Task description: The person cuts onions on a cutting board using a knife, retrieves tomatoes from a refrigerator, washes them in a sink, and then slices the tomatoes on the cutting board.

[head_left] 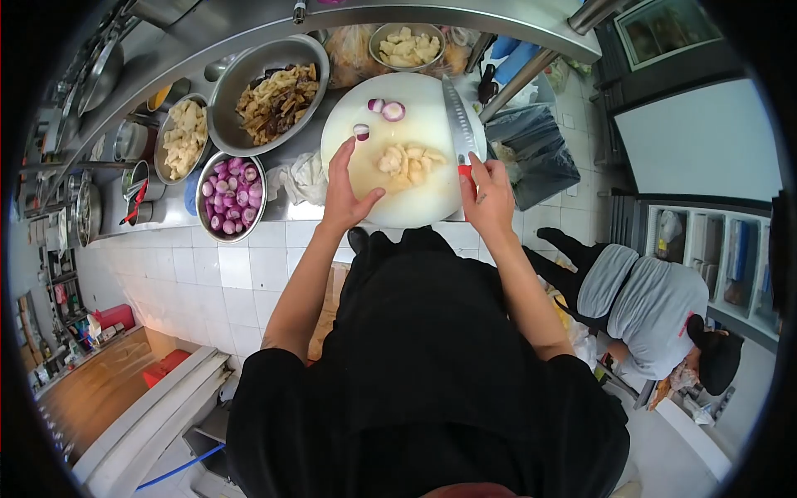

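My right hand [490,199] grips a knife [459,124] by its red handle at the right side of a round white cutting board [415,209]. The dimpled blade points away from me over the board. My left hand [343,197] is at the board's left edge, thumb and fingers apart, holding nothing. Between the hands lies a small heap of pale, cream-coloured pieces [411,164], whose kind I cannot make out. Farther back on the board are a cut red onion [393,111] and two smaller red onion pieces, one of them close to my left fingertips.
Left of the board stand bowls: peeled red onions [232,197], brown pieces [278,100] and pale chunks [184,139]. Another bowl of pale chunks [407,48] is behind it. A white cloth [300,181] lies nearby. A black-lined bin [535,153] and a bending person [647,307] are on the right.
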`<state>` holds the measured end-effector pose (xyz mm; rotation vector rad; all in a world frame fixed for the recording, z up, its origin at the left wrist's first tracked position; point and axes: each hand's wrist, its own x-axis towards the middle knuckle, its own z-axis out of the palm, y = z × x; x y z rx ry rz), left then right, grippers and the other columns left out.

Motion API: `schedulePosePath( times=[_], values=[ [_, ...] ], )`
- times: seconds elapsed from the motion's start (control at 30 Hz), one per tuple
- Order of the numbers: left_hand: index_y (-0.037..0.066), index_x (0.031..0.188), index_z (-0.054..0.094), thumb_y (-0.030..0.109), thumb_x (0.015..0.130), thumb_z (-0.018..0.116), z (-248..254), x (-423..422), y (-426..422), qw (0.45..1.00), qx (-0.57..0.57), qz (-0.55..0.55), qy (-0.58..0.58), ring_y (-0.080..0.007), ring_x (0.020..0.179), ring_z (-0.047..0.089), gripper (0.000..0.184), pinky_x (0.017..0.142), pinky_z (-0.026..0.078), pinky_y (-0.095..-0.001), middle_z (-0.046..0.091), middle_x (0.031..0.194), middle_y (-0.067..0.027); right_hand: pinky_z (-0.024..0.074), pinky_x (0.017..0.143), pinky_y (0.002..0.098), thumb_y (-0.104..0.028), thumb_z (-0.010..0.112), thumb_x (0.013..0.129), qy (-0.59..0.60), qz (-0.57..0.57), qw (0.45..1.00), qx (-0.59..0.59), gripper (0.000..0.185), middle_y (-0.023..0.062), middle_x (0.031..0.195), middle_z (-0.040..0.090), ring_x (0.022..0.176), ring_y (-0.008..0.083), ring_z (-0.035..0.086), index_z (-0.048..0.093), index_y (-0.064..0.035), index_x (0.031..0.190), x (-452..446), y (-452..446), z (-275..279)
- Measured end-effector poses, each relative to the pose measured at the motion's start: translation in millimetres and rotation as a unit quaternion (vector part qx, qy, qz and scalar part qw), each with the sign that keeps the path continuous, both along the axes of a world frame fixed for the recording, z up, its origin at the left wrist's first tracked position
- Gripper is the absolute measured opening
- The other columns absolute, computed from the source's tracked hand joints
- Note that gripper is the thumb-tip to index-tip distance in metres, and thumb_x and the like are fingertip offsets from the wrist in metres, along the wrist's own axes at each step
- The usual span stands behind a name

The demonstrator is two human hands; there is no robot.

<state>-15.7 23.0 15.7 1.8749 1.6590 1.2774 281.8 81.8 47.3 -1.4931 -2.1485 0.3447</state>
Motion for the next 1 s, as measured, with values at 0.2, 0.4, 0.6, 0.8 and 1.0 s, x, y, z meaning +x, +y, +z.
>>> schedulePosePath(
  times=[0.2, 0.4, 0.6, 0.8, 1.0],
  values=[
    [0.006, 0.162, 0.028, 0.033, 0.067, 0.095, 21.3, 2.3, 0.0, 0.983, -0.08, -0.062, 0.156, -0.0426, 0.141, 0.043, 0.12, 0.118, 0.038, -0.0506, 0.044, 0.155, -0.0218, 0.0562, 0.085, 0.0455, -0.017, 0.078, 0.088, -0.001, 0.086, 0.995, -0.054, 0.068, 0.0174, 0.124, 0.057, 0.109, 0.038, 0.064, 0.052, -0.0102, 0.15, -27.3, 13.6, 25.6],
    [0.012, 0.164, 0.027, 0.027, 0.061, 0.098, 31.0, 30.9, 27.7, 0.954, -0.206, -0.059, 0.209, -0.041, 0.134, 0.047, 0.126, 0.113, 0.044, -0.0474, 0.045, 0.152, -0.0186, 0.0583, 0.085, 0.0457, -0.016, 0.086, 0.078, -0.165, 0.146, 0.96, -0.172, 0.105, 0.021, 0.137, 0.049, 0.11, 0.0407, 0.065, 0.026, -0.0144, 0.165, -70.4, 32.0, 27.2],
    [0.011, 0.163, 0.027, 0.016, 0.064, 0.096, 9.2, 39.4, 53.4, 0.958, -0.234, -0.082, 0.141, -0.0436, 0.132, 0.047, 0.121, 0.111, 0.047, -0.0461, 0.041, 0.15, -0.0215, 0.058, 0.088, 0.0493, -0.01, 0.089, 0.069, -0.123, 0.146, 0.955, -0.225, 0.106, 0.0204, 0.133, 0.052, 0.108, 0.0418, 0.067, 0.034, -0.0127, 0.159, -85.4, 47.4, 0.7],
    [0.004, 0.156, 0.036, 0.001, 0.067, 0.089, 1.8, 44.9, 58.1, 0.976, -0.202, -0.076, 0.026, -0.046, 0.135, 0.047, 0.103, 0.112, 0.047, -0.0476, 0.041, 0.149, -0.0243, 0.0561, 0.094, 0.0518, -0.006, 0.084, 0.07, -0.031, 0.144, 0.962, -0.229, 0.091, 0.0193, 0.132, 0.054, 0.114, 0.0455, 0.065, 0.042, -0.0102, 0.151, -93.4, 51.3, -11.5],
    [0.004, 0.157, 0.034, -0.003, 0.071, 0.083, -20.2, 44.3, 58.1, 0.984, -0.153, -0.078, -0.054, -0.0444, 0.134, 0.049, 0.1, 0.115, 0.043, -0.0451, 0.046, 0.144, -0.0242, 0.0507, 0.105, 0.0469, 0.004, 0.072, 0.071, 0.089, 0.182, 0.95, -0.236, 0.082, 0.0205, 0.137, 0.053, 0.124, 0.0454, 0.058, 0.046, -0.0069, 0.148, -90.1, 57.7, -26.3]
  ],
)
